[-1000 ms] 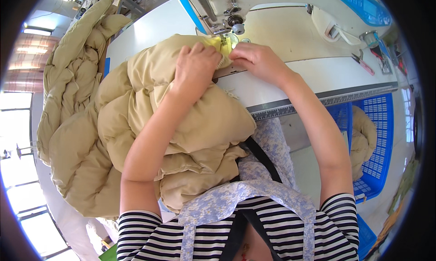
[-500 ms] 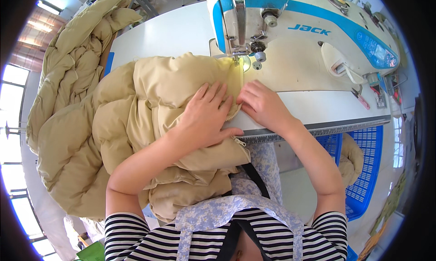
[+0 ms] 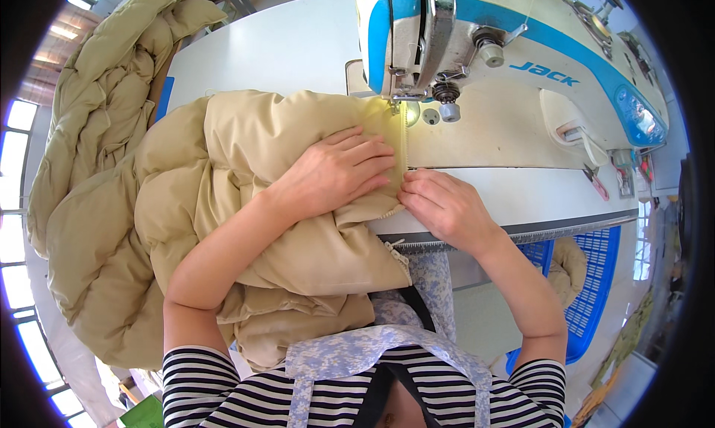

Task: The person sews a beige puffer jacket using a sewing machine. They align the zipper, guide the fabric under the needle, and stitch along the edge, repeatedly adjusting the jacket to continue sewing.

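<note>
A beige quilted puffer jacket [image 3: 261, 130] lies bunched over the left of the sewing table and hangs off the front edge. Along its right edge runs a pale zipper [image 3: 405, 141], which leads up under the lit presser foot [image 3: 395, 108] of a white and blue sewing machine [image 3: 477, 45]. My left hand [image 3: 339, 167] rests flat on the padded fabric, fingers stretched toward the zipper. With fingers and thumb together, my right hand [image 3: 445, 205] pinches the zipper edge just in front of the machine bed. Its fingertips are partly hidden.
A ruler strip [image 3: 514, 230] lines the front table edge [image 3: 566, 197]. Pink-handled snips [image 3: 596, 182] lie at the right. Below stands a blue basket [image 3: 596, 279] with beige padded fabric in it. More padded fabric [image 3: 104, 108] is heaped at the far left.
My left hand has turned and drawn its thumb in, fingers now pointing right. The lower jacket flap has shifted. The machine appears farther right as the view moved.
</note>
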